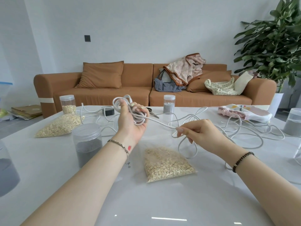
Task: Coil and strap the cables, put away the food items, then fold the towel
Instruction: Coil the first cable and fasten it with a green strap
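– Above the middle of the counter [146, 201], what is held in the hands?

– Several loops of the white cable [138, 118] are gripped in the left hand [132, 121], which is raised off the counter with the fingers curled round the bundle. One strand is stretched from that bundle to the right hand [200, 134], where it is pinched between thumb and fingertips.

– And where is the rest of the cable found?

– It is spread in loose tangles over the right half of the counter, up to the towel [244, 111], which is seen bunched near the far right corner.

– How are the food items placed?

– One bag of oats [167, 165] is laid flat between the two forearms, toward the near edge. A second bag of oats [60, 124] is laid toward the left edge, and a lidded jar of dark grains [88, 144] is stood upright just beside it. A jar of oats [67, 104] is stood at the far left corner, and a jar of grey grains [169, 104] at the far edge. A further jar [7, 170] is cut off at the left edge of the view and another jar [293, 123] at the right.
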The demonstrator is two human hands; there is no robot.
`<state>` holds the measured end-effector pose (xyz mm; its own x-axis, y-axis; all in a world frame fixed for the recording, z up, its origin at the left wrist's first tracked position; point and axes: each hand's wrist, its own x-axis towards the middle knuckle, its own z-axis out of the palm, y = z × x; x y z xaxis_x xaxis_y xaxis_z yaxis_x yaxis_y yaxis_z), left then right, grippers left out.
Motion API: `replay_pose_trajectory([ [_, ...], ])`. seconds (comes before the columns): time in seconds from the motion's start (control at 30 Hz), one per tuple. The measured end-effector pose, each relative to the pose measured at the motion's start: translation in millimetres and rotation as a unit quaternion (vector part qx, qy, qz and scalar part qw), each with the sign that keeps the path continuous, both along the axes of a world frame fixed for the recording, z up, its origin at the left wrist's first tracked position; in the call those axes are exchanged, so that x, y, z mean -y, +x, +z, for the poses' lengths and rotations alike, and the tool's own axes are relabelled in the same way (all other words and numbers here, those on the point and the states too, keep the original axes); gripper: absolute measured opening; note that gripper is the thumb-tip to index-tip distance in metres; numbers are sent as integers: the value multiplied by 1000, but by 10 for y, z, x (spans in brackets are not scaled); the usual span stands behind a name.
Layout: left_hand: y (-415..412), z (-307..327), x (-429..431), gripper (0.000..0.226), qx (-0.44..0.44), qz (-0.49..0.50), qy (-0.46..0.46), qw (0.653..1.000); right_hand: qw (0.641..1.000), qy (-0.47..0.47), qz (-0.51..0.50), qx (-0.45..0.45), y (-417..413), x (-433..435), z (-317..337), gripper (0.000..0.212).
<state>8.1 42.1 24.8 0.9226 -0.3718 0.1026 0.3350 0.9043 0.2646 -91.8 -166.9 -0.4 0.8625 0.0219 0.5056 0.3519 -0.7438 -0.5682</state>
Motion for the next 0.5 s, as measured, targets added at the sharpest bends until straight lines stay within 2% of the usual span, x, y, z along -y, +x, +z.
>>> replay_pose_trajectory([
  [0.1,84,53,-90,52,-15,39,-38,998,1000,-4,0,-23,-18,25,10,29],
  [0.17,93,44,-101,53,-9,34,-20,999,1000,-9,-8,-16,-20,53,-7,25],
  [0.27,58,1,-49,54,25,7,84,996,998,-46,-36,9,-2,85,-44,19],
  [0.33,30,-6,-21,54,61,-7,174,983,995,-77,-53,32,6,72,-59,19],
  [0.4,-14,-9,6,53,89,-38,223,970,989,-117,-68,54,11,57,-56,22],
  [0.5,-85,-43,71,49,122,-84,280,948,961,-236,-93,110,-2,62,-40,33],
])
